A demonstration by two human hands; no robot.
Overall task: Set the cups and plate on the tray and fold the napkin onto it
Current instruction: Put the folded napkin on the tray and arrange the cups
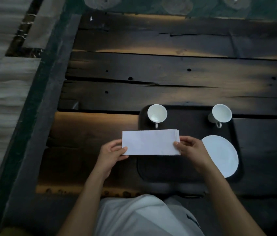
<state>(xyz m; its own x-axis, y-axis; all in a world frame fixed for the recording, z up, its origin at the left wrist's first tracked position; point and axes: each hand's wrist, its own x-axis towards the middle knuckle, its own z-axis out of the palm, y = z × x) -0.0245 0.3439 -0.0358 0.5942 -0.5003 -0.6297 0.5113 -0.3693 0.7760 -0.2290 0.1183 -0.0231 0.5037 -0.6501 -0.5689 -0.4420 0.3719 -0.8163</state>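
head view: folded napkin [149, 142] pinched between both hands [110, 153] [191, 149].

Dining spot: rough plank table [151, 68]

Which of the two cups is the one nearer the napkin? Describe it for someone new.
Find the dark tray on the plank table. The cup stands at its far left corner, just beyond the folded napkin; the other cup stands at the far right, above the plate.
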